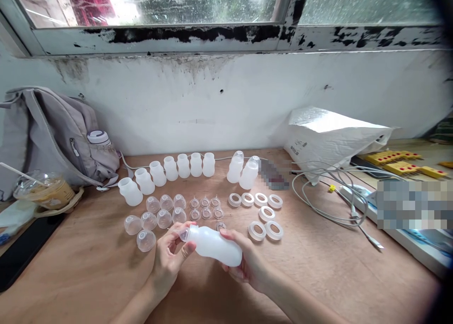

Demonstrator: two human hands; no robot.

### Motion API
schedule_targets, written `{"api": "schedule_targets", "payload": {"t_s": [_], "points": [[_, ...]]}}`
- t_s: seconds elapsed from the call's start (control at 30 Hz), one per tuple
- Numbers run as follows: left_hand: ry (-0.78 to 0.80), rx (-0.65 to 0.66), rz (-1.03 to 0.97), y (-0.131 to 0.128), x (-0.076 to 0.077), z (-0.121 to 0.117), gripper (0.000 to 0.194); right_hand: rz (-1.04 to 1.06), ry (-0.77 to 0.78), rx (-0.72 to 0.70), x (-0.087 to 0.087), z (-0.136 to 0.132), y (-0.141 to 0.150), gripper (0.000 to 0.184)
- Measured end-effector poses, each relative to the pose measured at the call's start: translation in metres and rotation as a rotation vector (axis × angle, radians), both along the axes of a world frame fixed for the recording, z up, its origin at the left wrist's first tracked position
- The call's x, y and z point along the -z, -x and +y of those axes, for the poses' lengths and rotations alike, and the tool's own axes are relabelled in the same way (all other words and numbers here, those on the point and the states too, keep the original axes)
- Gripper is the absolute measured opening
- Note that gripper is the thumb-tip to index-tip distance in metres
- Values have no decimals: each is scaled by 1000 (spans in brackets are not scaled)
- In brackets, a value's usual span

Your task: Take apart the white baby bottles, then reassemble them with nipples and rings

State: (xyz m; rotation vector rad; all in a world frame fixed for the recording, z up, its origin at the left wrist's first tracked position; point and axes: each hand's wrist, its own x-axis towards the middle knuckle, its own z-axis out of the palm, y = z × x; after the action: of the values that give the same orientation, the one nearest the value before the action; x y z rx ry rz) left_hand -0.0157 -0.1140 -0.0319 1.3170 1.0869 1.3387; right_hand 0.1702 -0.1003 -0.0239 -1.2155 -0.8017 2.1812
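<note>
A translucent white baby bottle (214, 245) is tilted nearly on its side above the table's front, between both hands. My right hand (247, 262) is wrapped round its base. At the other end, my left hand (173, 253) grips the neck, where a clear nipple (183, 234) points left. Just behind lie several loose nipples (205, 213) in rows, one of them partly hidden by the bottle. Clear dome caps (163, 218) sit to their left and white screw rings (266, 213) to their right. Open bottle bodies (157, 174) stand in a curved line farther back, beside two capped bottles (249, 173).
On the left are a grey backpack (53, 130), an iced drink cup (46, 191) in a carrier and a black phone (28, 253). A white bag (332, 135), coiled cable (318, 196), power strip (406, 234) and yellow pieces (394, 157) lie at right. A wall with a window stands behind.
</note>
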Motion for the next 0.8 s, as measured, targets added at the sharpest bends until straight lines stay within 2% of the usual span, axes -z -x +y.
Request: {"api": "schedule_targets", "payload": {"t_s": [0.2, 0.3, 0.37, 0.47, 0.5, 0.57, 0.63, 0.73, 0.8], "points": [[-21, -16, -9, -6, -5, -4, 35, -38, -59, -66, -9, 5, -10, 42], [9, 1, 48, -6, -10, -5, 38, -25, -197, -67, -14, 5, -11, 39], [75, 3, 178, -2, -15, -4, 46, -21, -284, -64, -16, 6, -12, 36], [91, -118, 514, 19, -23, -2, 59, -19, -347, -17, -17, 10, -15, 33], [42, -180, 629, 30, -24, -1, 57, -24, -368, 6, -17, 12, -16, 32], [-84, -258, 831, 55, -23, 1, 41, -40, -415, 40, -18, 16, -19, 30], [-117, -288, 982, 81, -17, 1, 33, -51, -458, 58, -18, 20, -22, 30], [-53, -229, 1053, 106, -7, -2, 32, -39, -491, 101, -18, 23, -26, 30], [-13, -205, 1012, 109, -5, -6, 33, -30, -502, 140, -16, 25, -27, 29]]}}
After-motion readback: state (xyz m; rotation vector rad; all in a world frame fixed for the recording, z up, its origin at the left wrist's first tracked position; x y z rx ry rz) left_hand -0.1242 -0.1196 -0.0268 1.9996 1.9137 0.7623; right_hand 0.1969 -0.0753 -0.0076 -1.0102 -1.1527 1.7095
